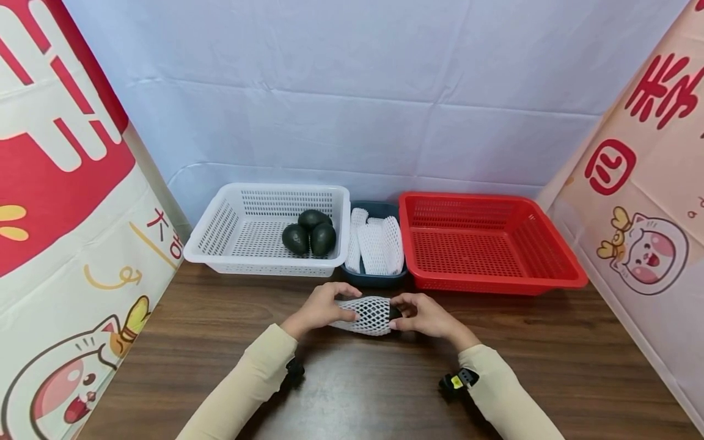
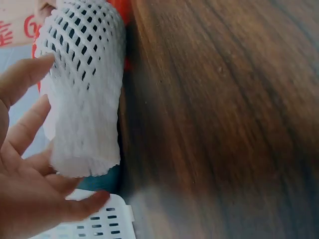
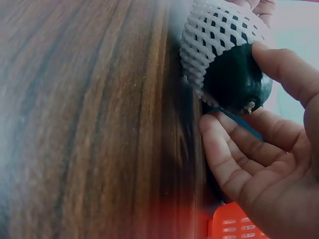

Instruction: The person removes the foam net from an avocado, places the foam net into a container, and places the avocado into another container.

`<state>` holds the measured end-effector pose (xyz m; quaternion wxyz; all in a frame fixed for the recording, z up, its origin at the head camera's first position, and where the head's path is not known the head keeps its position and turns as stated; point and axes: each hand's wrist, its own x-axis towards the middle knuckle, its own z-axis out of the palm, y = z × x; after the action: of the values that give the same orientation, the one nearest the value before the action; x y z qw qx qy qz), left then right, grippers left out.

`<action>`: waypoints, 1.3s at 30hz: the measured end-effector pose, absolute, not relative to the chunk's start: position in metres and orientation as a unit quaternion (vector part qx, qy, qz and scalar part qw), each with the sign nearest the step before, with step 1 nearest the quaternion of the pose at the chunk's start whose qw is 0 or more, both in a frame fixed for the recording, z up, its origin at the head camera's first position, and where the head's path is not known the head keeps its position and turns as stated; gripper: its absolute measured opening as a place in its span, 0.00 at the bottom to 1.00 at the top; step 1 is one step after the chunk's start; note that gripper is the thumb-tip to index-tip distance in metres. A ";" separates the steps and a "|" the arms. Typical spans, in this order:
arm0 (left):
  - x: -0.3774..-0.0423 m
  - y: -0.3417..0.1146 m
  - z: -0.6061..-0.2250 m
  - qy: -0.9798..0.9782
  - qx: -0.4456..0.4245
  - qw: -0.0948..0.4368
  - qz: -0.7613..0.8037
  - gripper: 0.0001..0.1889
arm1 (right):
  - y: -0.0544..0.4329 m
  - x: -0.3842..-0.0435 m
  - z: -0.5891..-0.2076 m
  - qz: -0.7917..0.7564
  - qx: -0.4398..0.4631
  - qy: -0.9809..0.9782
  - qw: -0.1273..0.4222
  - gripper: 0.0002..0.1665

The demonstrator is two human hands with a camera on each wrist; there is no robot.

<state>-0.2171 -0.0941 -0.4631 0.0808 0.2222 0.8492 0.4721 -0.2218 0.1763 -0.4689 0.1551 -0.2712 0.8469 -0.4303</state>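
Note:
A dark green avocado (image 3: 237, 77) lies partly inside a white foam net sleeve (image 1: 370, 316) just above the wooden table. Its stem end sticks out at the right, and the mesh is stretched over the rest. My left hand (image 1: 321, 307) holds the sleeve with its thumb on the near side and fingers behind. Toward that hand, the sleeve's loose end (image 2: 84, 164) hangs unstretched. My right hand (image 1: 431, 316) grips the bare end of the avocado, thumb on one side, fingers round the other.
Behind the hands, a white basket (image 1: 258, 264) at left holds three avocados (image 1: 296, 239). A dark blue basin (image 1: 376, 280) in the middle contains several foam net sleeves (image 1: 374, 247). At right stands a red basket (image 1: 495, 284). Printed cloths hang on both sides.

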 end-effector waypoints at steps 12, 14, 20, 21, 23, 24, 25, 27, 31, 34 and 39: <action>-0.217 -0.083 -0.462 0.837 0.275 0.114 0.459 0.30 | 0.166 -0.223 -0.467 -0.449 -0.263 0.839 0.160 0.30; -0.217 -0.079 -0.465 0.843 0.274 0.109 0.449 0.32 | 0.164 -0.222 -0.466 -0.446 -0.260 0.842 0.158 0.30; -0.218 -0.070 -0.471 0.857 0.271 0.089 0.430 0.34 | 0.162 -0.222 -0.467 -0.432 -0.250 0.853 0.150 0.31; -0.218 -0.069 -0.472 0.858 0.270 0.086 0.428 0.33 | 0.162 -0.222 -0.467 -0.432 -0.250 0.854 0.150 0.31; -0.218 -0.068 -0.472 0.860 0.268 0.085 0.425 0.33 | 0.162 -0.222 -0.468 -0.431 -0.250 0.854 0.150 0.32; -0.218 -0.068 -0.472 0.861 0.267 0.085 0.424 0.33 | 0.162 -0.222 -0.468 -0.430 -0.252 0.854 0.149 0.32; -0.218 -0.068 -0.472 0.861 0.267 0.085 0.424 0.33 | 0.162 -0.222 -0.468 -0.429 -0.253 0.855 0.148 0.32; -0.217 -0.068 -0.471 0.862 0.267 0.088 0.423 0.33 | 0.162 -0.222 -0.468 -0.426 -0.256 0.855 0.146 0.33; -0.217 -0.069 -0.469 0.862 0.266 0.089 0.422 0.33 | 0.163 -0.222 -0.467 -0.417 -0.261 0.860 0.138 0.33; -0.217 -0.070 -0.468 0.862 0.265 0.087 0.424 0.32 | 0.163 -0.221 -0.466 -0.412 -0.259 0.863 0.135 0.34; -0.218 -0.074 -0.468 0.857 0.268 0.083 0.433 0.29 | 0.165 -0.221 -0.465 -0.417 -0.270 0.858 0.131 0.34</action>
<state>-0.2175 -0.0738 -0.4677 0.0827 0.2685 0.8565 0.4329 -0.2207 0.1646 -0.4655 0.1311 -0.2702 0.8576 -0.4174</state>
